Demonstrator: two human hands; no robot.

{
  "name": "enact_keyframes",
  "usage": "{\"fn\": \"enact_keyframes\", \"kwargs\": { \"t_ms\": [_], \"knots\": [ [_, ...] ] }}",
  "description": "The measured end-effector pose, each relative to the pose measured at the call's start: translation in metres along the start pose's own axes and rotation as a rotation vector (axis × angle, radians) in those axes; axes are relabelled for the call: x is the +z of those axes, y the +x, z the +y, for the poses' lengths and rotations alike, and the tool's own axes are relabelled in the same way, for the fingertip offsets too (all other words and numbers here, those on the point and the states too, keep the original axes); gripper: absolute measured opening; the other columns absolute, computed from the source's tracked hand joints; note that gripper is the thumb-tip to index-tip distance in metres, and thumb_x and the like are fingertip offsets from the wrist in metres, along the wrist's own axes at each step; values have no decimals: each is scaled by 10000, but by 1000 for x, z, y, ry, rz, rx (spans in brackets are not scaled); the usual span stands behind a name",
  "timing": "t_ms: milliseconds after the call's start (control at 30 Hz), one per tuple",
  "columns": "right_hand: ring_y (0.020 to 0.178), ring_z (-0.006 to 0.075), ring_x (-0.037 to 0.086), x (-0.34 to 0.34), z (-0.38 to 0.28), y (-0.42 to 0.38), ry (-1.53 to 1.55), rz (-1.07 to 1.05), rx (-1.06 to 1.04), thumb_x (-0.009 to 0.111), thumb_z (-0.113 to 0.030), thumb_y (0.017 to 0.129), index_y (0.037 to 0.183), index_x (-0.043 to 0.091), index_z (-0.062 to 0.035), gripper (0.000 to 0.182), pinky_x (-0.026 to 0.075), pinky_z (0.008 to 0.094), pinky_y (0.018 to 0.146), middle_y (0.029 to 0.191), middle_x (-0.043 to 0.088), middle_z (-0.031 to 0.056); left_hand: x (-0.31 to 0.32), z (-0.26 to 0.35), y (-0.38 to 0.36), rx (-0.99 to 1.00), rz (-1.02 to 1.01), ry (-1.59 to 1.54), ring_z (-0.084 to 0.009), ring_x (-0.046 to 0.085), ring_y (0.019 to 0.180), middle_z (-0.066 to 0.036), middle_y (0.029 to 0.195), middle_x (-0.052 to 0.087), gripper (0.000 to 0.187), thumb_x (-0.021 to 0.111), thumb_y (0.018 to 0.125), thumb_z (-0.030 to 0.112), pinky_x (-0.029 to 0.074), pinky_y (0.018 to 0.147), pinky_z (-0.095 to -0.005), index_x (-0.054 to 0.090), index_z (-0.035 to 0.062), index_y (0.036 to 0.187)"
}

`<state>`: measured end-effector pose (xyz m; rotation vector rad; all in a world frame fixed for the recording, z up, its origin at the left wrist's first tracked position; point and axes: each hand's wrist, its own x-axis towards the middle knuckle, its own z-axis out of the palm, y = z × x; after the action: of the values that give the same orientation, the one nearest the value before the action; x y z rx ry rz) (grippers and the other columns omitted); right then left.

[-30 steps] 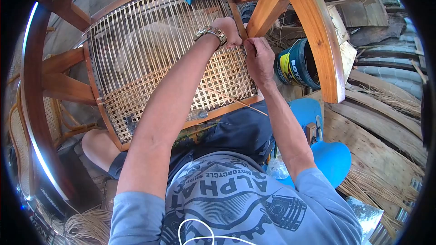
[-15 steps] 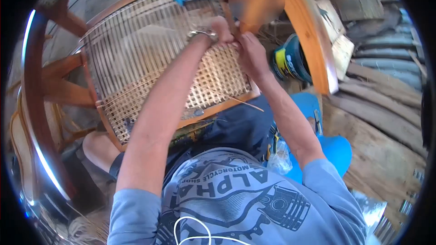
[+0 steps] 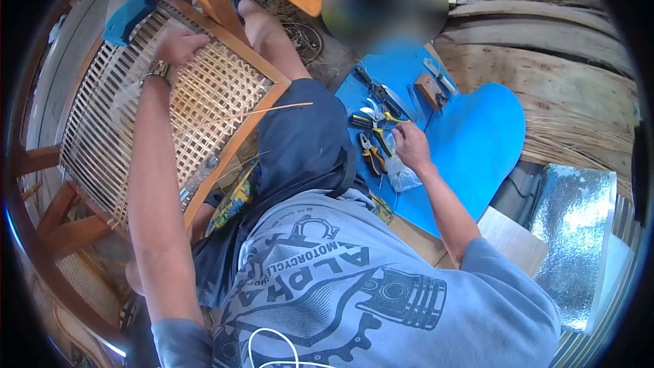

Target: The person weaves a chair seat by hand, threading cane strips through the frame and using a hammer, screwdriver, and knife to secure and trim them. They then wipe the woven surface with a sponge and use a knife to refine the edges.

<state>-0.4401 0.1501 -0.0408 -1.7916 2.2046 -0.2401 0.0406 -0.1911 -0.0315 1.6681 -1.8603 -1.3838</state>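
My left hand (image 3: 181, 46) is closed on the half-woven cane chair seat (image 3: 211, 88), at the upper edge of the tight lattice. Whatever its fingers pinch is hidden. At the right, my right hand (image 3: 412, 146) has its fingers curled at the handles of yellow-and-black pliers (image 3: 371, 121), which lie on a blue plastic seat (image 3: 470, 157). Orange-and-black pliers (image 3: 371, 155) lie just below them. Beside my right hand is a clear plastic bag (image 3: 402, 176). A loose cane strand (image 3: 262, 114) crosses the woven part and sticks out over the wooden frame.
A blue piece (image 3: 131, 15) sits at the seat frame's top corner. Further tools, including a knife (image 3: 403, 101) and a small wooden block (image 3: 430, 90), lie on the blue seat. Silver foil sheeting (image 3: 572, 232) stands at the right. Another person's leg (image 3: 276, 37) is beyond the chair.
My right hand has left the weave and moved down and right to the tools. My left hand stays on the seat. The view has swung right, showing more of the blue seat.
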Motion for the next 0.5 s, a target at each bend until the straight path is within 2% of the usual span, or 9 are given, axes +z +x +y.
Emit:
{"fn": "enact_keyframes", "kwargs": {
  "t_ms": [33,200,267,300,333,400,433,500],
  "knots": [
    [858,387,658,5,3,-9,-21,15,69,675,-148,929,989,674,-14,147,518,474,762,940,669,206,3,-1,0,-56,58,-23,-102,554,481,-26,558,608,346,757,776,331,412,457,-299,679,21,644],
    [941,406,648,12,0,-28,19,-46,-33,624,-202,962,1020,642,-41,173,516,503,810,991,671,196,1,-11,8,-108,40,-6,-96,516,466,-10,560,596,335,767,791,333,394,445,-281,671,44,651],
    [935,413,649,19,-10,-38,35,-276,-113,631,-183,954,1047,651,-37,175,517,508,809,1006,672,206,-2,-3,-2,-108,-5,-50,-93,524,480,-10,577,608,334,762,796,345,403,459,-278,689,38,686],
    [935,413,649,20,-11,-39,30,-266,-102,631,-183,954,1047,651,-37,175,517,508,809,1006,672,206,-2,2,-8,-114,-45,-95,-90,532,493,-11,594,620,338,758,802,357,413,472,-275,707,32,720],
    [939,416,650,21,-12,-39,84,-213,-60,631,-174,952,1069,654,-30,187,519,505,815,1018,675,210,1,0,-9,-98,-55,-95,-90,532,493,-11,594,620,338,758,802,357,413,472,-275,707,32,720],
    [960,417,657,22,-1,-31,148,-41,75,636,-153,943,1095,664,-9,211,527,485,843,1047,684,216,11,-4,-14,-53,171,11,-114,597,563,-28,649,669,363,737,831,370,473,552,-287,741,8,806],
    [965,412,660,21,14,-22,145,50,111,639,-150,940,1085,670,-9,204,528,478,851,1043,685,215,15,-4,-14,-47,163,13,-114,597,563,-28,649,669,363,737,831,370,473,552,-287,741,8,806],
    [963,405,664,14,49,-6,129,205,169,644,-142,933,1061,678,-8,189,530,472,856,1025,686,214,19,-2,-15,-100,280,221,-146,655,646,-46,685,704,369,707,866,359,514,644,-308,756,-7,856]
  ]
}}
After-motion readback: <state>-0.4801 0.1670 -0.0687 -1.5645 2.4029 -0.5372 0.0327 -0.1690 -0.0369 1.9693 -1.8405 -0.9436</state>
